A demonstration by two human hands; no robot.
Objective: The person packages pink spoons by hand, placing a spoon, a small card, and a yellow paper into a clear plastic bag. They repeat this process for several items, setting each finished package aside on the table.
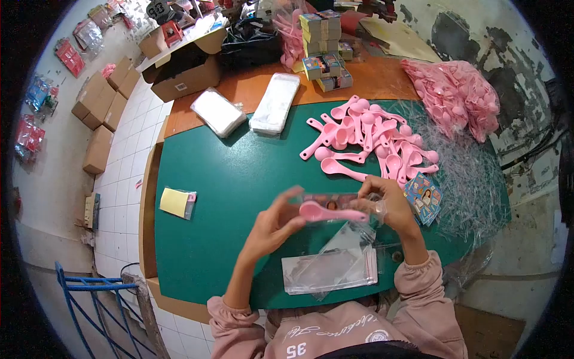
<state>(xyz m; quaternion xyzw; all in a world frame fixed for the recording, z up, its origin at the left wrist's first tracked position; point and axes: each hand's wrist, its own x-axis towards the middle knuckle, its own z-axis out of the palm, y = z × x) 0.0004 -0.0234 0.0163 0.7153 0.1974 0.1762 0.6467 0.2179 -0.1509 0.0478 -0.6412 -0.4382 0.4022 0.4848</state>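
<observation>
A pink spoon point(332, 212) lies over a small printed card in a clear plastic bag, held level above the green table. My left hand point(274, 224) grips the bag's left end near the spoon's bowl, its fingers slightly blurred. At the other end my right hand point(387, 206) is closed on the clear plastic by the handle. Below them, near the front edge, rests a stack of clear bags point(326, 272). Beyond my right hand is a heap of pink spoons point(365, 134), and beside it are several printed cards point(424, 198).
On the green table point(209, 251), a packed bag point(177, 202) lies at the left. Two white packs point(275, 105) sit at the back, near banded card stacks point(321, 48). Pink spoons fill plastic bags point(457, 99) at the right, above loose plastic strips point(469, 179).
</observation>
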